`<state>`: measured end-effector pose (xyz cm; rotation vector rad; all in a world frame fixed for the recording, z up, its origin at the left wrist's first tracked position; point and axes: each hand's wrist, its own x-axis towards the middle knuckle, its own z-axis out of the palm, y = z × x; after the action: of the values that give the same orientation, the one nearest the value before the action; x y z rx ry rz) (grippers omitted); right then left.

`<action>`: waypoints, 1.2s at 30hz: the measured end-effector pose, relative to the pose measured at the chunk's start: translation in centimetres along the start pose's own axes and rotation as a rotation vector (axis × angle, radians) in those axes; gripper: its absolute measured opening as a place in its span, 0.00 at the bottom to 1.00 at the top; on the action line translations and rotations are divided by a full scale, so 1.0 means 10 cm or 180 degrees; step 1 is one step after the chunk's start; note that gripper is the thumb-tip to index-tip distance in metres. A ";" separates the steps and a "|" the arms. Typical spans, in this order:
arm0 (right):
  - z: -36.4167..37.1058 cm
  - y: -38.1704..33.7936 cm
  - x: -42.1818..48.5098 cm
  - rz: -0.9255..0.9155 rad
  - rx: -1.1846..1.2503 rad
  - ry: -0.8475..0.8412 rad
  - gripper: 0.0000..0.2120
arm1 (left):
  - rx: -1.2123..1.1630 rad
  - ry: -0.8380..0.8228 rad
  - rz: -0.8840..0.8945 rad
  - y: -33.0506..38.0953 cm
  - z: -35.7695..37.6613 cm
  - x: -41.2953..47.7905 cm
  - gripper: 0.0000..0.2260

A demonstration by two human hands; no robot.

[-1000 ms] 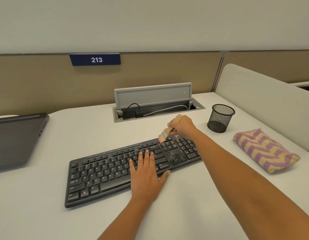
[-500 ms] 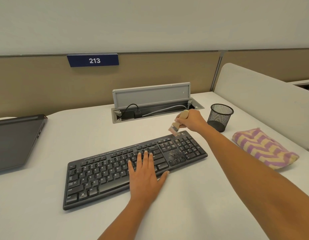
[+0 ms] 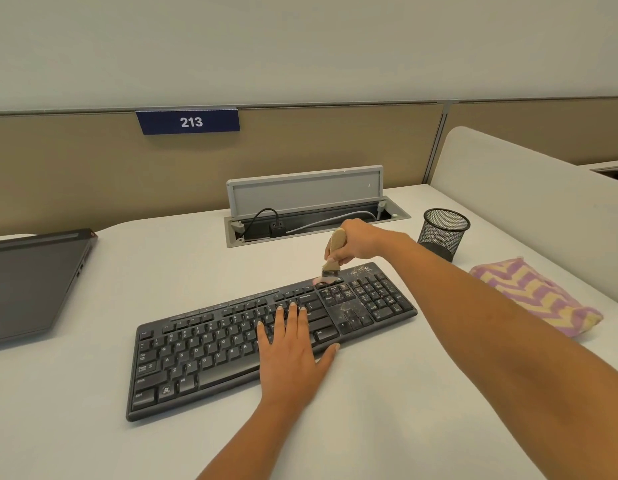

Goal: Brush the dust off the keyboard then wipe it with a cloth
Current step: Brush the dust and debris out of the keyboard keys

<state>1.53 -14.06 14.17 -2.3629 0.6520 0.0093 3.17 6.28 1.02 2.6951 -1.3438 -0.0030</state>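
A black keyboard (image 3: 210,348) lies across the white desk (image 3: 387,427), with pale dust on its right-hand key blocks. My left hand (image 3: 292,351) rests flat on the keys right of centre, fingers straight. My right hand (image 3: 361,239) grips a small wooden-handled brush (image 3: 333,252) above the keyboard's far edge. The brush bristles touch the top row of keys left of the number pad. A purple and yellow zigzag cloth (image 3: 539,297) lies folded on the desk to the right, under my right forearm's far side.
A black mesh pen cup (image 3: 444,232) stands behind the keyboard's right end. An open cable hatch (image 3: 314,216) with cables sits at the back. A closed dark laptop (image 3: 30,282) lies at left. A white divider panel (image 3: 529,206) bounds the right side.
My right hand swept the brush off the keyboard's far right edge, then came back left and down onto the top key row. My left hand stayed on the keys.
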 end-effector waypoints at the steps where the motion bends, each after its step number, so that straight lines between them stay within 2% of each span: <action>1: -0.01 0.00 0.00 0.0013 -0.0089 0.0000 0.11 | -0.0006 0.0003 0.0000 0.00 0.00 0.00 0.56; 6: -0.07 0.04 0.02 0.0195 -0.0624 0.0121 0.12 | -0.0014 -0.0005 0.0012 0.01 -0.01 0.00 0.57; 9: -0.06 0.00 0.02 0.0248 -0.0836 0.0510 0.13 | -0.0004 -0.0008 0.0012 0.00 -0.01 0.00 0.56; 11: 0.02 -0.06 0.01 0.0274 -0.0667 0.0865 0.12 | 0.0005 -0.0004 0.0004 0.01 -0.01 0.00 0.56; 15: 0.28 -0.14 0.00 0.0376 0.0179 0.1248 0.13 | -0.0006 0.0015 0.0021 0.00 0.00 0.00 0.54; 19: 0.40 -0.13 -0.01 0.0505 0.0024 0.1160 0.14 | -0.0029 0.0050 0.0029 0.01 -0.01 0.00 0.54; 24: 0.28 -0.24 -0.04 0.0617 -0.0457 0.0569 0.16 | 0.0029 0.0011 0.0015 -0.01 0.04 0.01 0.50; 27: 0.21 -0.28 -0.06 0.0629 -0.0522 0.0342 0.09 | 0.0017 0.0091 -0.0010 -0.01 0.06 0.01 0.49; 30: 0.18 -0.30 -0.04 0.0681 -0.0225 0.0509 0.09 | -0.0054 0.0083 0.0053 -0.01 0.03 0.00 0.50; 33: 0.24 -0.29 0.01 0.0689 0.0093 0.1047 0.07 | 0.0007 0.0074 0.0049 0.00 0.01 0.00 0.47; 36: 0.34 -0.29 0.01 0.0714 0.0011 0.1085 0.08 | 0.0042 0.0066 0.0043 0.00 0.02 0.00 0.50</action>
<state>3.50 -10.22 13.30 -2.2953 1.0762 -0.3008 3.20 6.28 0.80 2.6891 -1.3610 0.0350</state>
